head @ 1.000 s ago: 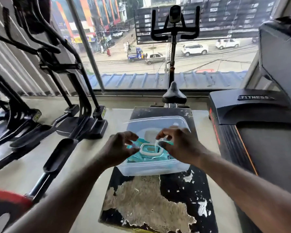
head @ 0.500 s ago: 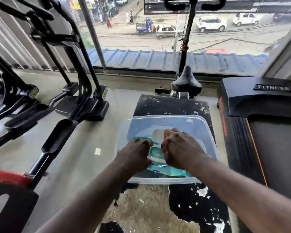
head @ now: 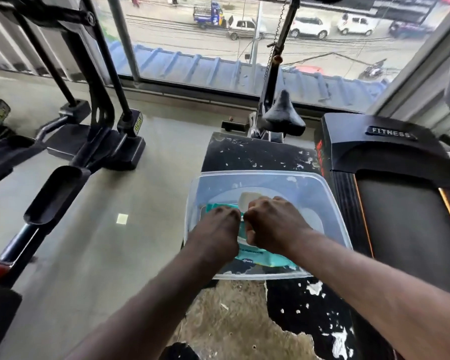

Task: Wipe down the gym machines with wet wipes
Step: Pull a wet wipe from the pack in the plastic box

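- Left hand [head: 218, 229]: fingers pressed together, tips bearing down on the wet wipes pack [head: 260, 258].
- Right hand [head: 273, 222]: curled knuckles-up over the pack's opening, touching the left hand; what it pinches is hidden.
- The pack lies flat, long axis running far-left to near-right, white flap lid [head: 246, 200] raised toward the far edge.
- It is inside a clear container [head: 330, 203] spanning the middle of the worn tabletop [head: 244, 154].
- A treadmill [head: 400, 216] stands beside the right edge.

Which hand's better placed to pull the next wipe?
Right hand: curled over the opening of the wipes pack, beside the raised flap. Left hand rests on the pack, likely steadying it.
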